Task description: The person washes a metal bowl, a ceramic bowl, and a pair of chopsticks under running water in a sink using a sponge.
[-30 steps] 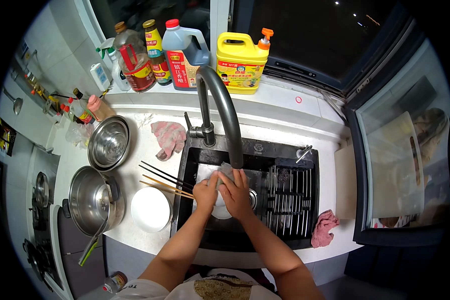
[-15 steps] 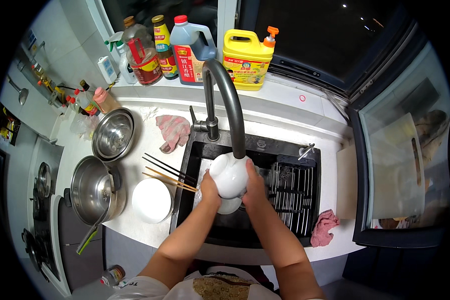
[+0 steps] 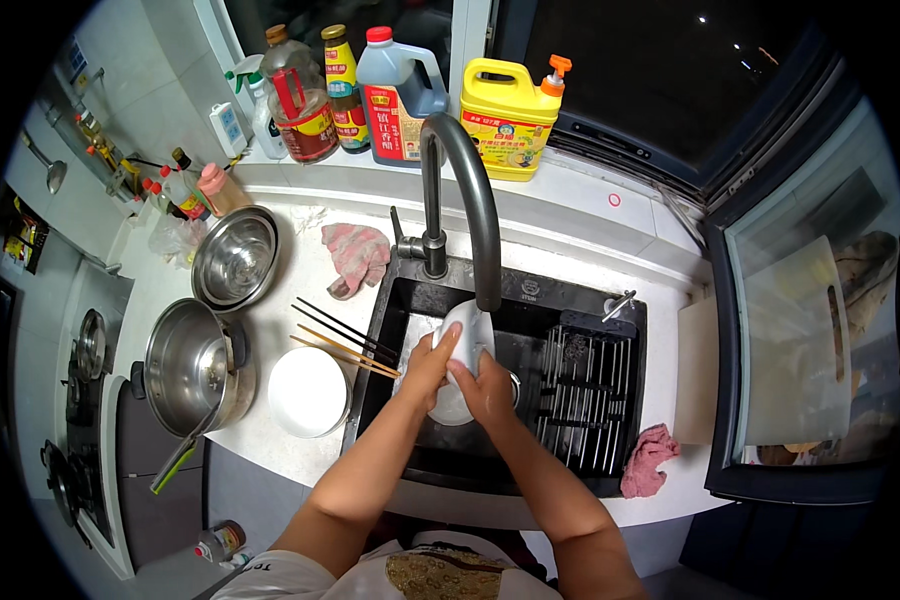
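Under the spout of the dark faucet (image 3: 462,180), a white bowl (image 3: 472,328) is tilted nearly on its side. My left hand (image 3: 430,372) is closed on its left part, fingers along the outside. My right hand (image 3: 485,388) grips its lower right edge, with the thumb on the near side. Below my hands, another pale, round dish (image 3: 452,408) lies in the black sink (image 3: 435,445), partly covered by them. Whether water is running I cannot make out.
Left of the sink are chopsticks (image 3: 335,345), a white plate or bowl (image 3: 307,392), a steel pot (image 3: 182,365), steel bowls (image 3: 235,258) and a cloth (image 3: 355,258). A rack (image 3: 590,400) fills the sink's right side; a pink cloth (image 3: 650,460) and an open window (image 3: 820,320) are beyond.
The white bowl has turned from showing its rounded underside to standing nearly edge-on. My hands have come closer together and slightly down the bowl. The view has shifted slightly.
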